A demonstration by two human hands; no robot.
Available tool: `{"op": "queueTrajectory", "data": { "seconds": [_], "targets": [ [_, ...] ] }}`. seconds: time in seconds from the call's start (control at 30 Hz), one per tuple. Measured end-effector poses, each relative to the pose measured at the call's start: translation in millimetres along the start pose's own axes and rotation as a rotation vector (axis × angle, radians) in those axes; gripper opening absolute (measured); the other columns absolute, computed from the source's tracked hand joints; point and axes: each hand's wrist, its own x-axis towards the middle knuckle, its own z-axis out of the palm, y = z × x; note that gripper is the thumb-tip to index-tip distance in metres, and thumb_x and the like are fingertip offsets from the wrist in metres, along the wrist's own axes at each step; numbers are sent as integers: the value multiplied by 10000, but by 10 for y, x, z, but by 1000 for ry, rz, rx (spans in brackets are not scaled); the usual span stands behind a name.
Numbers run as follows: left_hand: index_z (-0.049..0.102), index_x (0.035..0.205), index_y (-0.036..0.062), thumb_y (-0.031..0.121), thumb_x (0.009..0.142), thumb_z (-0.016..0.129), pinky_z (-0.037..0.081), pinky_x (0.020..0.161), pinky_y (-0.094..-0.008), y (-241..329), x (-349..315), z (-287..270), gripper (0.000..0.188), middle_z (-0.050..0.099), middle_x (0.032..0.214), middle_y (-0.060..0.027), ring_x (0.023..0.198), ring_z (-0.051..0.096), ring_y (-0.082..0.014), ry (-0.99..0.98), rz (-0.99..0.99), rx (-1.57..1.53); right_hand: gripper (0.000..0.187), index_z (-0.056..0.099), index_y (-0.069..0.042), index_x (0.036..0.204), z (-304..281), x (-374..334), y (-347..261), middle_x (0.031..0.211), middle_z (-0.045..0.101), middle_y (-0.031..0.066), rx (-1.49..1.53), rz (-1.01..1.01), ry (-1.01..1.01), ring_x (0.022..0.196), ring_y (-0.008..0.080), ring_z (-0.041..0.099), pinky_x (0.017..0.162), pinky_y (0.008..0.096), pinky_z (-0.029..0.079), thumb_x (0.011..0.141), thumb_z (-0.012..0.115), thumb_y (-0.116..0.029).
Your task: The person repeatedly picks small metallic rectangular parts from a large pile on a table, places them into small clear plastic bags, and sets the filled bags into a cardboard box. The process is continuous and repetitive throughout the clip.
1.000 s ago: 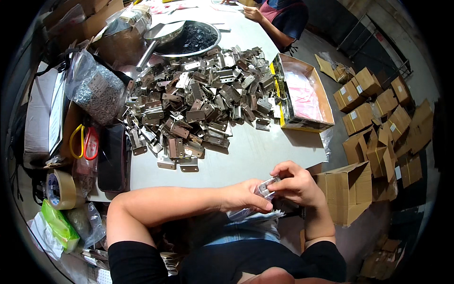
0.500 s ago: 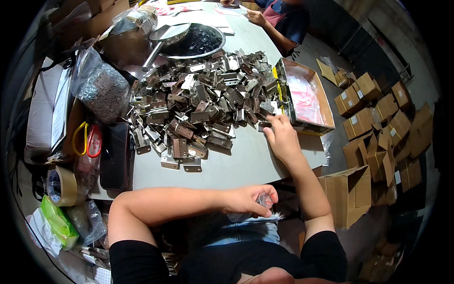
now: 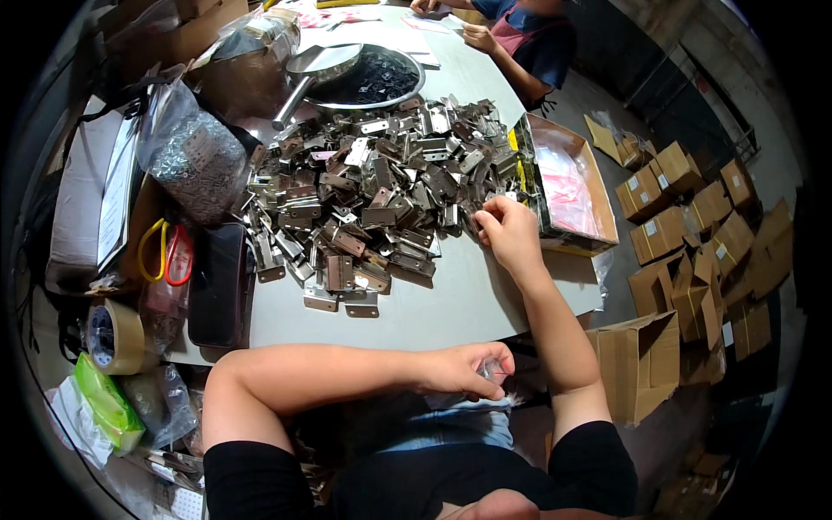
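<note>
My left hand [image 3: 459,368] is closed round a small clear plastic bag [image 3: 492,371] with a red line on it, held above my lap at the table's near edge. My right hand [image 3: 513,236] reaches over the tabletop, thumb and fingers pinched on a small metal bracket [image 3: 477,227] at the right edge of a large heap. The fingers cover most of that piece. Bent metal brackets [image 3: 381,191] with holes, shiny and dark, make up the heap. Right of my right hand stands an open carton [image 3: 608,227] with clear, red-marked bags [image 3: 562,186] inside.
Behind the heap is a metal bowl [image 3: 419,87] of black parts with a scoop [image 3: 299,100]. At left are a bag of screws [image 3: 195,156], scissors [image 3: 178,260], a dark phone-like case [image 3: 217,286] and tape [image 3: 117,336]. Cardboard boxes [image 3: 659,225] crowd the floor at right. Another person [image 3: 537,48] sits across.
My right hand has drawn slightly left and its spread fingers have closed on a bracket at the heap's edge. The left hand still holds the bag. The whole view has shifted slightly.
</note>
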Motion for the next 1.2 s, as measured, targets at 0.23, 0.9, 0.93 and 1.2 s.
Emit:
{"op": "queueTrajectory", "data": {
  "seconds": [0.23,0.9,0.93,1.2],
  "targets": [
    [481,1109,71,49,842,724,413,711,-207,-93,31,-22,361,517,876,40,818,483,-46,-13,30,21,181,675,46,882,16,-78,-34,673,677,123,51,68,-69,531,153,642,545,296,506,831,658,-127],
    [368,1228,84,164,919,667,473,674,-241,-12,-26,49,437,505,931,8,841,499,-88,72,-65,-26,420,635,-16,992,37,-123,-6,780,623,88,-89,30,-236,703,201,610,664,330,496,687,827,-231],
    [372,1233,78,170,914,676,477,660,-246,5,-30,49,450,518,925,6,817,508,-91,100,-93,-17,415,634,-18,979,32,-111,78,776,620,83,-61,45,-257,695,192,604,654,324,493,676,836,-217],
    [477,1173,48,153,869,724,466,685,-229,10,17,12,405,547,857,15,771,543,-78,76,13,-57,263,649,3,1014,-282,-457,-167,772,639,25,292,128,-513,678,85,562,592,253,454,775,710,-89]
  ]
}}
